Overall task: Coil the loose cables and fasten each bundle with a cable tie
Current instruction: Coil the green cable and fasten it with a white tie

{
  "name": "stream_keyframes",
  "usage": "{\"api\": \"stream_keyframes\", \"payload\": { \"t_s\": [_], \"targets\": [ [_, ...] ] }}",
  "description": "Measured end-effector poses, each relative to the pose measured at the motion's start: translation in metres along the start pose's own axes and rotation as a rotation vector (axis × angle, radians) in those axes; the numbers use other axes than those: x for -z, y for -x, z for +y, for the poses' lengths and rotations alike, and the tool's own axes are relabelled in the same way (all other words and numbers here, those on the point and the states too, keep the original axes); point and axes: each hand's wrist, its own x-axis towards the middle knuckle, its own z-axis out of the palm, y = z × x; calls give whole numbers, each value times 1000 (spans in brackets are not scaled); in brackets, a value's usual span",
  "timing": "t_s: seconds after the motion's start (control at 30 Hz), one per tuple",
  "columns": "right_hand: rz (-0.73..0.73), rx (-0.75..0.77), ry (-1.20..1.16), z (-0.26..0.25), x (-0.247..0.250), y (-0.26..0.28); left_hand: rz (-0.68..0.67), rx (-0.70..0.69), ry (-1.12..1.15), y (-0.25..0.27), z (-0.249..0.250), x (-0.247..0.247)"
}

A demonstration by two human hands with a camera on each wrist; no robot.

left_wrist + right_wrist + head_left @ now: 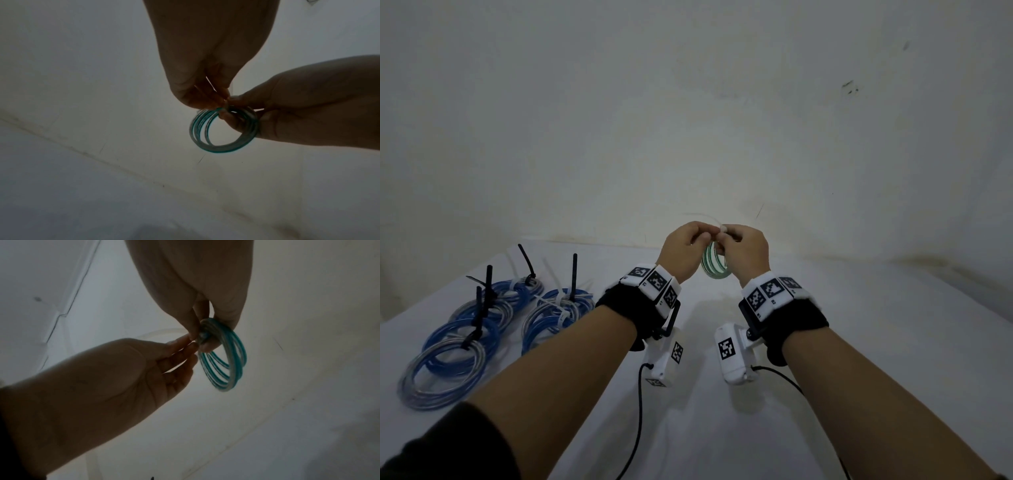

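A small coil of teal-and-white cable (714, 270) hangs in the air over the back of the table. My right hand (726, 236) grips its top between thumb and fingers; the same coil (230, 373) shows in the right wrist view. My left hand (703, 234) meets the right hand at the coil's top and pinches a translucent white cable tie (702, 215), which arcs up and to the left. This tie (164, 330) curves out behind the left fingers (185, 344). In the left wrist view the coil (222, 148) dangles under both hands' fingertips.
Several blue-and-silver coils (482, 325) lie at the left of the white table (859, 342), each bound with a black or white tie that sticks up. A plain wall stands close behind the table. Black wrist-camera cords hang under both forearms.
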Motion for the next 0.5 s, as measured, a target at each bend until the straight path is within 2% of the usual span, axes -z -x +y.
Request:
{"api": "stream_keyframes", "payload": {
  "t_s": [0.07,0.13,0.23,0.5],
  "targets": [
    [-17,-22,-77,-1,3,2,82,-50,-116,-2,-2,2],
    [-35,-42,-151,-3,5,3,77,-51,-140,-5,-5,4],
    [-47,-74,-225,-4,6,4,-47,20,-70,-5,-4,6],
    [-100,-149,-315,-2,3,7,-35,86,129,0,-6,10]
  ]
}}
